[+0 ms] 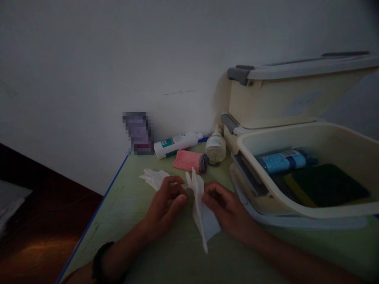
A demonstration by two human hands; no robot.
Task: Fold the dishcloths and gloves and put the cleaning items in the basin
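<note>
A thin white glove [199, 205] hangs above the tabletop, pinched along its right edge between the thumb and fingers of my right hand [229, 209]. Its finger-like tips point up and its wide end droops down. Just left of it is my left hand [166, 205], fingers half curled and apart, with no hold on the glove that I can see. Behind my left hand, a second white glove [154, 178] lies on the table, partly hidden by the fingers. A pink mesh sponge [189, 161] with a dark checked end rests beyond both hands.
A white bottle [177, 145] lies near the wall beside a clear pump bottle [215, 148]. At the right stands a cream bin [314, 215] holding a blue packet [282, 161] and a green scouring pad [328, 185]. Lidded boxes [281, 100] are stacked behind. The blue table edge [94, 215] runs along the left.
</note>
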